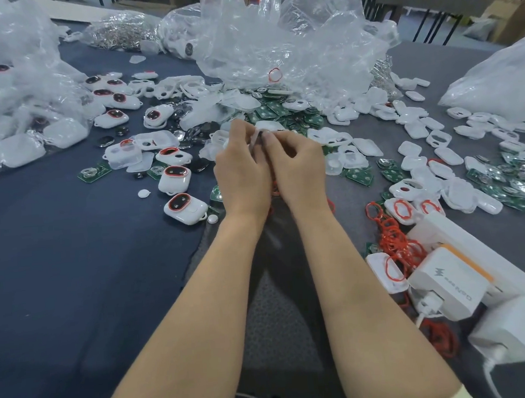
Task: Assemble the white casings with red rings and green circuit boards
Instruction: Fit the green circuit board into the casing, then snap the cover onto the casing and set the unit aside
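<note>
Holding, head view: a white casing (255,137) is pinched between both hands above the middle of the table (74,274), just in front of the heap of loose parts.
Left hand (241,172): fingers curled, tips gripping the casing's left edge.
Right hand (299,168): fingers curled, tips on the casing's right edge; whether it also has a ring cannot be told.
White casing, handling: a thin moulded shell, judged very light, stiff and likely brittle at the lips. It is best held by the outer edges, leaving the opening free.
Red rings (394,239): a tangled heap to the right, beside a white charger (450,276). They are judged soft, stretchy and prone to cling, so lift one with a fingertip pinch.
Green circuit boards (280,112): scattered beyond the hands, below a crumpled plastic bag (275,42). They are judged light and rigid; hold them by the edges, clear of the metal contacts.
Finished pieces (185,209): lying left of the hands, each with a red ring seated round a dark window.
</note>
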`<state>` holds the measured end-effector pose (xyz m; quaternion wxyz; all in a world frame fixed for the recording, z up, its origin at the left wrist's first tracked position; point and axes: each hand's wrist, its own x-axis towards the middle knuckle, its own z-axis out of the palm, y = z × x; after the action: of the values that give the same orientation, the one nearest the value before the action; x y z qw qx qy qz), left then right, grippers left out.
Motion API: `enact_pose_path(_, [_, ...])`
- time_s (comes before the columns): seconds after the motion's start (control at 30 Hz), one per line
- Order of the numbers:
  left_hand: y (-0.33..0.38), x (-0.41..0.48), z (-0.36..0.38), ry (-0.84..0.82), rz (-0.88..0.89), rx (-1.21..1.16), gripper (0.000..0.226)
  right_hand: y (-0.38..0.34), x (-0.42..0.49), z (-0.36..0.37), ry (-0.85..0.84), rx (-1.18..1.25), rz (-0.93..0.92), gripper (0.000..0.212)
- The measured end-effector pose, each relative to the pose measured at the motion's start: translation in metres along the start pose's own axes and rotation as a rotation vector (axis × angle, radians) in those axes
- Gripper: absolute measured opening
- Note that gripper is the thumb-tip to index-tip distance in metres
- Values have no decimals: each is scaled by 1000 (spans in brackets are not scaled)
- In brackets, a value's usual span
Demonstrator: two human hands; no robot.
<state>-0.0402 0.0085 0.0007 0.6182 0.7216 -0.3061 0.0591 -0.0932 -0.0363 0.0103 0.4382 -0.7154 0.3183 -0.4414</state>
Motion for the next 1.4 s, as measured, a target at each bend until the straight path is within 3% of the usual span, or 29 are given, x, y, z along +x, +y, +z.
enact_pose_path(0.1, [0,0,1,-55,38,-3,12,3,2,1,-55,154,93,16])
enact_pose_path(0.23, [5,-5,7,-156,183,-20,30,6,6,-5,-4,435,242,20])
enact_pose_path(0.37, [7,-3,5,-178,63,-192,38,10,13,-15,-90,858,388,20])
enact_pose_path(0.6, [8,-7,8,-194,8,-275,42,13,18,-20,-31,1030,527,16])
enact_pose_path(0.7, [9,-7,10,-218,-22,-311,40,10,16,-17,17,922,457,15])
enact_pose_path(0.83, [12,-3,11,-246,-171,-506,29,2,7,-9,155,156,40,18])
enact_pose_path(0.9, [13,0,10,-237,-229,-594,21,-4,1,-3,168,-94,-104,23])
enact_pose_path(1.07, [7,8,3,-216,-354,-688,8,-7,0,-3,35,-298,-214,21])
enact_pose_path(1.2, [4,12,-1,-164,-510,-735,6,-8,4,-9,-119,-384,-158,29])
enact_pose_path(1.3, [-2,21,-11,-8,-556,-647,8,-13,3,-12,-186,-226,-86,28])
enact_pose_path(1.4, [-8,36,-29,289,-542,-660,19,-19,-3,-11,-326,-155,-79,16])
